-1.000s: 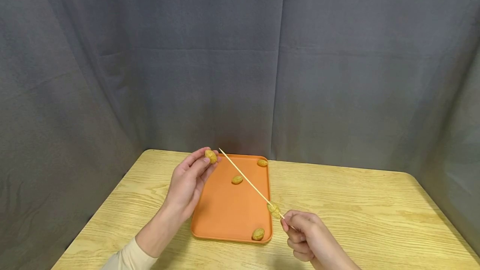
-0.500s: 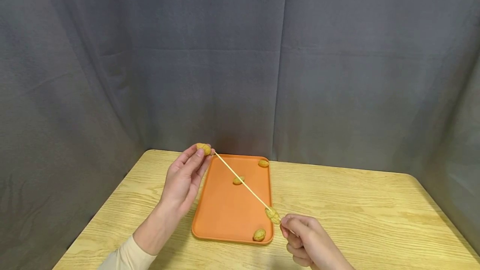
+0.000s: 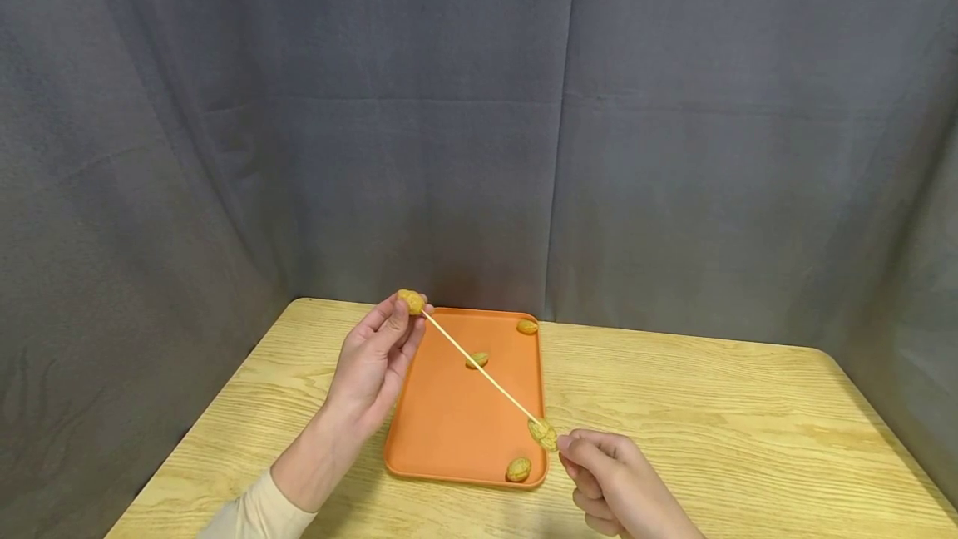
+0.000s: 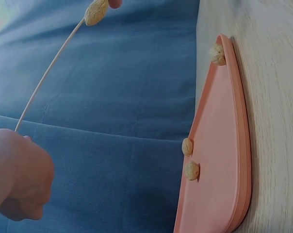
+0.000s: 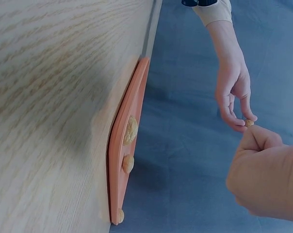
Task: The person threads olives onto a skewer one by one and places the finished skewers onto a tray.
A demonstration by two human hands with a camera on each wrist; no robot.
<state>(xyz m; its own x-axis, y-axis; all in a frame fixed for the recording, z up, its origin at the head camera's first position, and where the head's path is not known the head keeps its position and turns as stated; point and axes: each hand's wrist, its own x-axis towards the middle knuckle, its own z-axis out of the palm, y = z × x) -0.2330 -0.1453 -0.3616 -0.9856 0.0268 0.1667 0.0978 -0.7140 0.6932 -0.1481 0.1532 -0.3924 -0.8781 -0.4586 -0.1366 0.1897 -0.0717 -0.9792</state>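
In the head view my left hand (image 3: 374,356) pinches an oval, yellow-brown, wrinkled nut-like piece (image 3: 411,301) between thumb and fingers. The far end of a thin wooden skewer (image 3: 479,364) meets this piece; how deep it goes in, I cannot tell. At the lower right my right hand (image 3: 617,472) pinches the skewer's near end. Just ahead of those fingertips a second nut-like piece (image 3: 542,434) is threaded on the skewer. In the left wrist view this threaded piece (image 4: 96,12) shows at the top, while the piece in my left hand is hidden.
Below the skewer an orange tray (image 3: 449,431) lies on the wooden table (image 3: 711,414). Three similar pieces rest in it: one in the far right corner (image 3: 527,327), one near the middle (image 3: 476,360), one near right (image 3: 518,469). Grey curtains (image 3: 419,123) surround the table.
The skewer's pointed tip, apart from the left hand's piece a second ago, now meets it. The left hand shifted slightly left; the threaded piece now sits a little lower, close to the right fingertips.
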